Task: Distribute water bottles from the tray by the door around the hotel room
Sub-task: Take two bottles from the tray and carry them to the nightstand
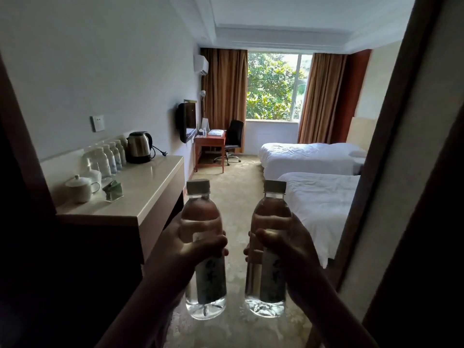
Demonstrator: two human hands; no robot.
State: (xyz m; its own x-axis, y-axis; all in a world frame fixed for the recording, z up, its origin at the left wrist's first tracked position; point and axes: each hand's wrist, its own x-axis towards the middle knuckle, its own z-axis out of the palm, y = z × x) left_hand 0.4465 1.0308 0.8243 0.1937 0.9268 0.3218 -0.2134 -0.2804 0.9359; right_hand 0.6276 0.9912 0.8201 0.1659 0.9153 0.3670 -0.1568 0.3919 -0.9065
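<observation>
1. Left hand (pixel 198 243) wrapped around the middle of a clear plastic water bottle with a grey cap and pale label (pixel 204 249), thumb across the front, fingers curled behind.
2. Right hand (pixel 276 243) closed the same way on a second clear plastic grey-capped water bottle (pixel 268 247); one bottle per hand, probably to carry two in a single trip.
3. Both bottles upright, long axis vertical, caps up and bases down, held side by side just apart, out in front over the patterned carpet.
4. Left of the left hand and further ahead, a beige stone-topped surface (pixel 150 187) carrying a row of similar bottles (pixel 110 156), a steel kettle (pixel 138 146) and white lidded cups (pixel 80 188).
5. Right of the right hand, two white-sheeted beds (pixel 324 197).
6. Far ahead of both hands, a wooden surface by the window (pixel 210 139), apparently already bearing one small bottle.
</observation>
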